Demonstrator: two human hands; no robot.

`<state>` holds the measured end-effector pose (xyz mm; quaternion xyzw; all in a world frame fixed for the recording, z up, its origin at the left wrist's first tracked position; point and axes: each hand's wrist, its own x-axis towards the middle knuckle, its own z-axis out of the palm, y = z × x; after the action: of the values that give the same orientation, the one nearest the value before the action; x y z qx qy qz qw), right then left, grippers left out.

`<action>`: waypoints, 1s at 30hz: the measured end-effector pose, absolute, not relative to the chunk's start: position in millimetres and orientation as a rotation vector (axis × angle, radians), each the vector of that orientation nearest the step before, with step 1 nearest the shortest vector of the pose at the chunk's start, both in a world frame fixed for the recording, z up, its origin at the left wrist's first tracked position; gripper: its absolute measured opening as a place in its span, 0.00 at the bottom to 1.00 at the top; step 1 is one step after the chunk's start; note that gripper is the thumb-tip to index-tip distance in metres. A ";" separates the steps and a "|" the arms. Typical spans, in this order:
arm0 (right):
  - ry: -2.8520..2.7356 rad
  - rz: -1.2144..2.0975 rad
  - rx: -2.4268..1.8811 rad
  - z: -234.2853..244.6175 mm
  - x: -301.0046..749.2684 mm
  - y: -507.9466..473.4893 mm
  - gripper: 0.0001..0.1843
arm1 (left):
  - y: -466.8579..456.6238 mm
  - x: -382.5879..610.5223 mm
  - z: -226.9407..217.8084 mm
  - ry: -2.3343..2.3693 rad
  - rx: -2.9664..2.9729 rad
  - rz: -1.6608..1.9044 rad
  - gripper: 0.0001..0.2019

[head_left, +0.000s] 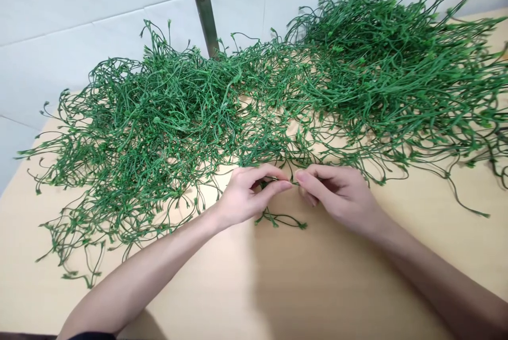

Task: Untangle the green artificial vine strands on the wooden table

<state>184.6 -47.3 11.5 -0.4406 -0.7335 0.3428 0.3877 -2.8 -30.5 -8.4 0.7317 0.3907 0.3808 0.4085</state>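
My left hand (250, 194) and my right hand (337, 192) meet at the middle of a light wooden table (278, 287). Both pinch the same thin green plastic sprig (280, 219); its branching ends hang below my left fingers and rest on the table. The fingertips of the two hands nearly touch. Just beyond my hands lies a big tangled pile of green plastic stems (159, 118) on the left. A second, denser pile of green stems (392, 70) lies at the right.
A grey metal post (203, 4) rises behind the piles against a white tiled wall (71, 17). Loose stem ends trail over the table's left edge and toward the right edge. Bare wood lies between my forearms.
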 end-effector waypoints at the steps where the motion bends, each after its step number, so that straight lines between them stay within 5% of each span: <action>1: -1.883 0.812 -1.110 10.7 184.5 -47.9 0.19 | -30.2 -3.0 -8.4 0.991 1.844 0.970 0.11; 4: -1.945 0.506 -1.040 4.9 184.9 -50.1 0.04 | -29.0 -3.2 -8.0 1.009 1.843 0.990 0.10; 10: -2.141 -0.067 -0.817 -12.5 192.0 -47.0 0.16 | -28.0 -4.2 -6.8 1.019 1.929 0.909 0.12; 30: -2.280 -0.102 -0.713 -8.1 189.3 -45.4 0.06 | -28.6 -4.2 -12.6 1.017 2.022 0.876 0.15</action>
<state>189.3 -45.4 -8.1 -0.2776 -0.8872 -0.0396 0.3663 -4.2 -28.6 -12.6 0.7805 0.3925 0.3382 0.3499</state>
